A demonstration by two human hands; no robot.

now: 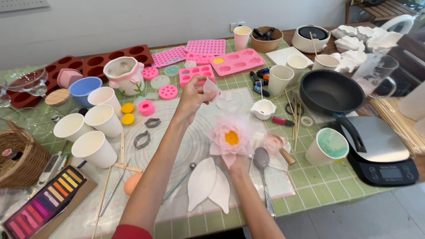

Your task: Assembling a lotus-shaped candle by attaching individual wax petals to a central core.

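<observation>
We hold a pale pink wax flower [231, 138] with a yellow centre in our right hand [239, 164], which is closed around its base from below, so the bloom faces up toward the camera. Our left hand [191, 96] is raised above and to the left of it, its fingers pinched shut on 1 thin, translucent white petal [211, 88]. The petal lies up and left of the flower, apart from it, and its long axis seems to run roughly up and down; the left hand is the one nearer to it, the right hand the one nearer the bloom. Below the flower, on the pale round-marked mat [186, 146] that covers the green tiled bench [327, 181], lie 2 large white leaf shapes [208, 183] side by side, just left of our right forearm. A spoon [262, 160] rests just right of the flower, and a small white bowl [263, 109] stands further up. White paper cups [95, 148] stand well to the left, pink silicone moulds [237, 62] along the back, and a black pan [331, 92] to the right.
</observation>
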